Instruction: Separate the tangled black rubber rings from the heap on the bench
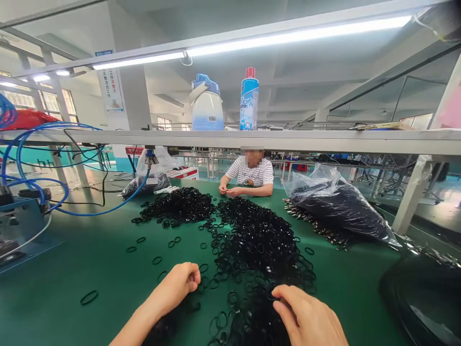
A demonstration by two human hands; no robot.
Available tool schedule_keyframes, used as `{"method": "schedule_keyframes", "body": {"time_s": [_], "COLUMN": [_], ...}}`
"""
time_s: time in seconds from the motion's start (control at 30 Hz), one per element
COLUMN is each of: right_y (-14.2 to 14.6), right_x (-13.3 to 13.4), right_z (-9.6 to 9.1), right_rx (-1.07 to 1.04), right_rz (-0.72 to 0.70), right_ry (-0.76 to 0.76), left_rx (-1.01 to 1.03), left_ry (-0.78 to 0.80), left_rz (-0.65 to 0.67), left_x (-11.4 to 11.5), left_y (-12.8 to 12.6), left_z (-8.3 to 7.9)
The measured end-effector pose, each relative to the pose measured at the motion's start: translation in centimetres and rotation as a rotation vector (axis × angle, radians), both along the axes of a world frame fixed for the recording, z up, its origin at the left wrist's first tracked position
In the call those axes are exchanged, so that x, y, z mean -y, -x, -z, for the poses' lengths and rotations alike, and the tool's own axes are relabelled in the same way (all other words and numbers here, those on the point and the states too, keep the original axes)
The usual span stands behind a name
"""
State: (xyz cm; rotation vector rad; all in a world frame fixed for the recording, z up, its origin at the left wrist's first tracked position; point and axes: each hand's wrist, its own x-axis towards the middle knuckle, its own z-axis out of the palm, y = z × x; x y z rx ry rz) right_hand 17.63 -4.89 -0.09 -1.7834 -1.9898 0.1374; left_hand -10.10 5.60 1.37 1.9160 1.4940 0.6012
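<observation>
A loose heap of thin black rubber O-rings (254, 317) spreads across the table directly under the person's hands, running in a long tangled drift away from them. The right hand (306, 315) rests at the heap's near edge, its fingers (284, 300) bent down and closed toward the rings in a pinching shape, though whether a ring is caught between them is hidden. The left hand (176, 288) sits just beside the heap, its fingers (190, 274) curled together; anything inside them cannot be seen. A few stray rings lie apart on the green anti-static work mat (72, 312). Beyond stand a second black ring pile (178, 204), a clear plastic bag of dark parts (334, 204), and a seated co-worker in a striped shirt (250, 173) with both hands together at the table's far edge. A coiled blue pneumatic hose (108, 210) runs along the left.
</observation>
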Motion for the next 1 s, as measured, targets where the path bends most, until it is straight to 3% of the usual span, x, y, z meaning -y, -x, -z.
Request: {"method": "schedule_keyframes", "body": {"time_s": [0.17, 0.33, 0.43, 0.53, 0.67, 0.83, 1.0], "right_y": [1.7, 3.6, 3.5, 3.1, 2.9, 3.0, 2.7], "right_x": [-0.2, -1.6, -2.2, -2.2, -1.9, -2.0, -1.9], "right_z": [0.9, 2.7, 3.1, 2.7, 1.9, 2.1, 1.6], "right_rx": [-0.238, -0.819, -1.063, -1.206, -1.249, -1.163, -1.18], "right_rz": [-0.061, -0.149, -0.145, -0.097, -0.065, -0.042, -0.048], "right_ry": [-0.09, 0.048, 0.093, 0.088, 0.106, 0.043, 0.083], "left_rx": [0.319, 0.659, 0.867, 0.853, 0.765, 0.572, 0.61], "left_ry": [0.123, 0.307, 0.411, 0.357, 0.296, 0.202, 0.248], "left_rz": [0.181, 0.365, 0.392, 0.32, 0.277, 0.301, 0.215], "left_x": [1.9, 3.3, 3.4, 3.5, 3.8, 4.5, 4.4], "left_y": [-3.0, -7.0, -8.0, -8.0, -7.9, -9.0, -9.8], "left_z": [-1.9, 0.0, 0.8, 0.2, -0.3, 1.0, 1.6]}}
